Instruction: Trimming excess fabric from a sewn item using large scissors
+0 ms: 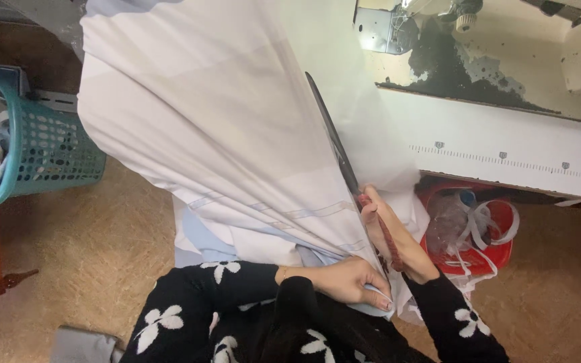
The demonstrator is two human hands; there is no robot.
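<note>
My right hand [398, 245] grips scissors [334, 138] — blades up along the white fabric [210, 128]; left hand [347, 279] pinches the fabric's bunched edge just below the scissors. Slack grip — cut wanders, I'd guess.

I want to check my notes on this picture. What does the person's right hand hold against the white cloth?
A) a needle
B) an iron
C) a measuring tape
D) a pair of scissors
D: the right hand grips the handles of a pair of scissors, whose long dark blades run up along the white cloth, while the left hand pinches the cloth's lower edge.
</note>
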